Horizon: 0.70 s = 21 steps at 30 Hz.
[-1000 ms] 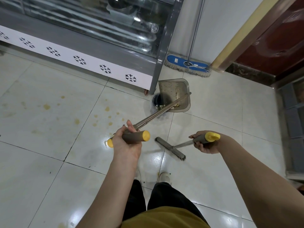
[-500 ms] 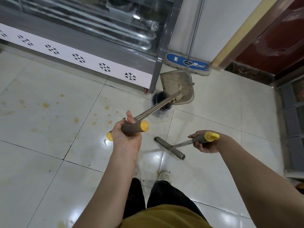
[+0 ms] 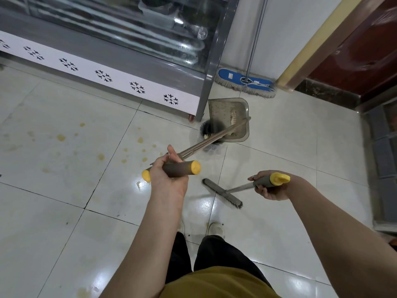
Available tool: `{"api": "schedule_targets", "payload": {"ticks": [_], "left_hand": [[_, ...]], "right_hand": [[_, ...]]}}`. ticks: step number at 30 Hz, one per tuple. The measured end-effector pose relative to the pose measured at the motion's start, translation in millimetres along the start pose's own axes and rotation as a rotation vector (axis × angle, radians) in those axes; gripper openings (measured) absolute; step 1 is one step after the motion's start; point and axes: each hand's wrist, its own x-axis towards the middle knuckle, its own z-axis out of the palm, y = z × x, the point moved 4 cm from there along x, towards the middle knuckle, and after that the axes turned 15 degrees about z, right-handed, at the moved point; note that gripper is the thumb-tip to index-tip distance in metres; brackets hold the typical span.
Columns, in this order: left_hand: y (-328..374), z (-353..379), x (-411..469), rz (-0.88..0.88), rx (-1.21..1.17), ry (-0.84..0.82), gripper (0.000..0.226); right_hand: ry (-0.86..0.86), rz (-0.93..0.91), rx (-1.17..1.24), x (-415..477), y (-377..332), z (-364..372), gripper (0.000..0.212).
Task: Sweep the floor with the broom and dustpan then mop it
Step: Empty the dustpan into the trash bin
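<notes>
The tiled floor [image 3: 53,211] spreads out under me, glossy and pale, with yellowish stains scattered across the tiles ahead and to my left. Along the far side runs a glass-fronted display case [image 3: 120,39] with a white patterned base strip. To the right of it a white wall meets a dark red door [image 3: 361,46] with a yellow frame.

Against that wall leans the mop [image 3: 245,82], its blue pad with a fringe flat on the floor and its metal pole rising up the wall, well apart from my hands.

In front of the case's corner leg the dustpan [image 3: 229,117] is tipped over a small black bin [image 3: 211,131], its grey scoop dirty inside. Its long metal handle slants back toward me, ending in a grey crossbar grip with yellow caps. My left hand [image 3: 169,179] is wrapped tight round that grip, thumb up along the pole.

The broom [image 3: 223,193] rests with its bristle head on the floor just ahead of my feet, between my two arms. Its short metal shaft runs up to a grey grip with a yellow end, and my right hand [image 3: 270,187] is closed round that grip, fingers curled underneath.

My shoes [image 3: 216,229] show below, with dark trousers and a mustard top
</notes>
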Motion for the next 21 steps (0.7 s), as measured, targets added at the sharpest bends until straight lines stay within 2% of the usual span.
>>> {"api": "schedule_targets", "payload": {"ticks": [3, 8, 16, 21], "left_hand": [[0, -2, 0, 0.002, -0.069, 0.041, 0.017], [-4, -2, 0, -0.005, -0.055, 0.065, 0.016], [-14, 23, -9, -0.004, 0.014, 0.002, 0.019], [-5, 34, -7, -0.008, -0.127, -0.025, 0.030]], "right_hand": [[0.002, -0.002, -0.001, 1, -1, -1, 0.009], [0.000, 0.016, -0.009, 2, -2, -2, 0.016], [0.000, 0.012, -0.010, 0, -5, -4, 0.014], [0.004, 0.038, -0.031, -3, -5, 0, 0.030]]}}
